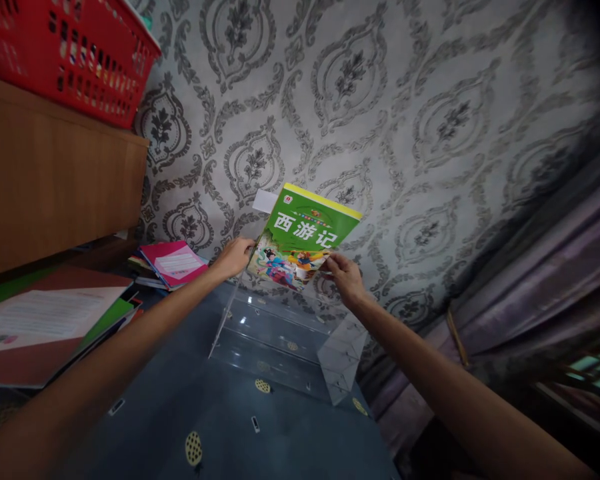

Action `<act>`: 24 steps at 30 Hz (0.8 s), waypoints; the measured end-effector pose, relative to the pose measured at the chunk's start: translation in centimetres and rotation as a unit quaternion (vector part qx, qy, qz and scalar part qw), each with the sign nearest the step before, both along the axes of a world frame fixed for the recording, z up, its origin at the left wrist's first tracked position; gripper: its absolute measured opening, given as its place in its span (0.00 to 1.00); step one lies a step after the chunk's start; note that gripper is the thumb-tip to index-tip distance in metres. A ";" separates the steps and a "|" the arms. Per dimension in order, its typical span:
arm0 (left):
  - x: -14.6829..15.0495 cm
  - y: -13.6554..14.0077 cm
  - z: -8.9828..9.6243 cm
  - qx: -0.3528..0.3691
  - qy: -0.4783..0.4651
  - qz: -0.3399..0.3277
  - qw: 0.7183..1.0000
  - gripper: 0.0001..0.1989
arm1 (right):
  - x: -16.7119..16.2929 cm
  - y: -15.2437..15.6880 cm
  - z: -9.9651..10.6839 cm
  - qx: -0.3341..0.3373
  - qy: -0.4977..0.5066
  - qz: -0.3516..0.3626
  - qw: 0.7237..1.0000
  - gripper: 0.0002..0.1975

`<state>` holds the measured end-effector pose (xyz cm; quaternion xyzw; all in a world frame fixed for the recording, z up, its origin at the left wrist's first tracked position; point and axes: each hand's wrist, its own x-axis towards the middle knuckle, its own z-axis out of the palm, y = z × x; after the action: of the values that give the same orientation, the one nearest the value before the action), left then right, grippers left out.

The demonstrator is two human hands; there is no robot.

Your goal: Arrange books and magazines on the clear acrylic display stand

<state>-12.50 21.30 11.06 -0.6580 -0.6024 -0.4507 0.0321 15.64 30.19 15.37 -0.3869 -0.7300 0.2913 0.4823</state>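
Observation:
A green picture book with a yellow top edge and white Chinese characters is held up between both hands. My left hand is closed on its left edge, and my right hand pinches its lower right edge. Beneath the book stands a clear acrylic rack with several tiers and slanted side panels. The book is tilted, and its lower edge is at the rack's upper back part; I cannot tell whether it rests there. A white card or panel shows behind the book's upper left corner.
A blue cloth with pineapple prints covers the table. Stacked books and a pink book lie at left. Above them are a wooden cabinet and a red basket. A curtain hangs at right, before a patterned wall.

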 end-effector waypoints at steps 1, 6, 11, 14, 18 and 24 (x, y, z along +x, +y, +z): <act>0.0 0.0 0.0 0.000 0.002 0.000 1.000 0.20 | 0.0 0.0 -0.1 0.002 0.001 0.000 1.000 0.18; 0.4 -0.3 -0.1 0.001 0.004 -0.003 1.000 0.21 | -0.1 -0.2 0.0 0.018 0.005 0.000 1.000 0.19; 1.4 -0.9 0.0 0.040 -0.042 -0.032 0.998 0.35 | -0.4 -0.7 0.6 0.086 0.019 -0.023 0.996 0.19; 1.9 -1.1 0.4 0.088 -0.033 -0.069 0.993 0.38 | -0.7 -1.0 0.9 0.113 0.024 -0.027 0.993 0.20; 2.5 -1.1 1.1 0.095 -0.022 -0.079 0.992 0.40 | -1.0 -1.3 1.2 0.103 0.031 -0.025 0.994 0.20; 2.2 -0.9 1.4 0.073 -0.044 -0.090 0.992 0.40 | -1.0 -1.4 1.4 0.089 0.020 -0.014 0.996 0.21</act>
<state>-10.35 20.43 12.42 -0.6849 -0.5070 -0.5232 0.0126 14.61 28.77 16.74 -0.3465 -0.7376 0.2260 0.5337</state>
